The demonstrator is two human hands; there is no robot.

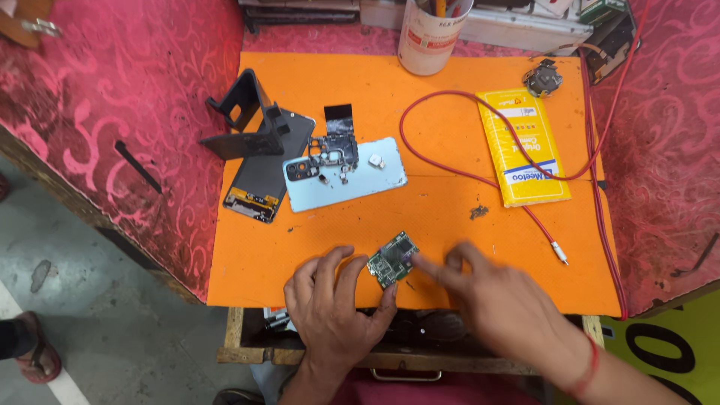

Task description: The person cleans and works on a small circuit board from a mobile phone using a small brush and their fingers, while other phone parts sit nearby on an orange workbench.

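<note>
bare orange mat (315, 240) lies open ahead of you; the looping red cable (450, 135) and pale-blue phone back cover (360, 184) block farther reach.

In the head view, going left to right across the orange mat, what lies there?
Black phone stand → dark phone screen → light blue back cover → green circuit board held by the left hand → right hand → yellow packet.

the right hand (487, 300) is motion-blurred; the white cup (431, 34) is cut off.
</note>
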